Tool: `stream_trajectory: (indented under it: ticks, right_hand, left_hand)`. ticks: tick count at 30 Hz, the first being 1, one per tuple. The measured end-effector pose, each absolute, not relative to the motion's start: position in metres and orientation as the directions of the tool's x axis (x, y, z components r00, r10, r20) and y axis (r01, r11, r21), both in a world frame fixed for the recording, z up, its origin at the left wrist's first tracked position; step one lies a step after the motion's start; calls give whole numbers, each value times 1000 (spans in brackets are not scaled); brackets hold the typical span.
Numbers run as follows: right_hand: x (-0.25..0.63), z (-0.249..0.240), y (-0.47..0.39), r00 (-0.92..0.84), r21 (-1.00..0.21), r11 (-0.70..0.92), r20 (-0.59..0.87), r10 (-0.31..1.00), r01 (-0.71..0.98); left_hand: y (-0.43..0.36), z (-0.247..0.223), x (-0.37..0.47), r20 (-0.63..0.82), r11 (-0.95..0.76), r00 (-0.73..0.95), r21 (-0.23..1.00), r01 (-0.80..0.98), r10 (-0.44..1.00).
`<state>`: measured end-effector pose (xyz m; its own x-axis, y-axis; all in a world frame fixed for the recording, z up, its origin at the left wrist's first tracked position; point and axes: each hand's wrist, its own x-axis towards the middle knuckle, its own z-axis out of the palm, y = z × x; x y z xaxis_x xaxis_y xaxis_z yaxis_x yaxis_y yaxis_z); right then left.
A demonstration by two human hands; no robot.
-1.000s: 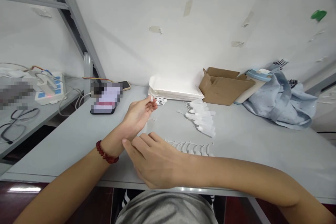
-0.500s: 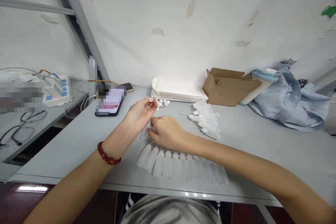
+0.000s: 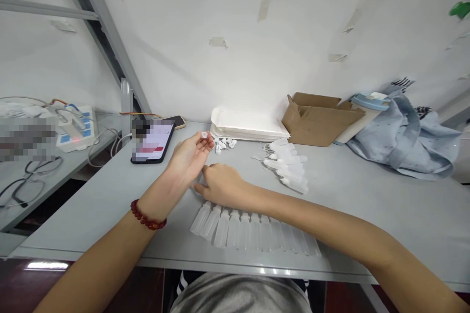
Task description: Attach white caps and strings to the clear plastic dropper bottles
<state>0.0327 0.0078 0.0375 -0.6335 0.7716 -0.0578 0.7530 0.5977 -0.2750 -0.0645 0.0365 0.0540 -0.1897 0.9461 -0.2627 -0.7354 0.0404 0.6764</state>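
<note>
My left hand (image 3: pixel 194 154) is raised palm up over the table, with a small white cap (image 3: pixel 204 134) pinched between thumb and fingertips. Beside and below it, my right hand (image 3: pixel 222 183) reaches across with its fingers curled round a translucent plastic bottle, which is almost wholly hidden by the hand. Under my right forearm lies a row of several translucent bottles (image 3: pixel 222 232) with thin tips. Several loose white caps (image 3: pixel 225 143) are piled just beyond my hands. To the right, a heap of bottles (image 3: pixel 288 164) lies on the table with thin tips pointing left.
A stack of white trays (image 3: pixel 249 124) stands against the wall, next to an open cardboard box (image 3: pixel 323 120). Farther right are a lidded cup (image 3: pixel 362 115) and a pale blue bag (image 3: pixel 404 137). Phones (image 3: pixel 156 144) lie left of my hands. A power strip (image 3: pixel 77 129) sits on the side table.
Both my hands have shifted slightly left, the left one with the cap. The bottle by my right hand, partly visible before, is now mostly covered. The bottle row is unchanged.
</note>
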Motion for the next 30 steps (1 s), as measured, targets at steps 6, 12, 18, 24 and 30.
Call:
stream_trajectory:
  ticks: [6,12,18,24,30]
  right_hand:
    - [47,34,14,-629,-305,598,-4,777,741]
    - [77,31,25,-597,-472,583,139,790,661]
    - [134,29,13,-565,-511,670,371,737,538]
    - [169,20,-11,-412,-543,667,526,744,510]
    - [167,18,-7,-424,-446,707,581,695,548]
  left_hand:
    - [37,52,-66,-200,30,-170,729,-684,965]
    - [29,51,-60,-109,107,24,867,-487,994]
    - [15,44,-42,1,0,4,980,-198,1000]
    - [-1,41,-25,31,-28,93,999,-34,995]
    - [-11,46,-22,194,-201,93,977,69,977]
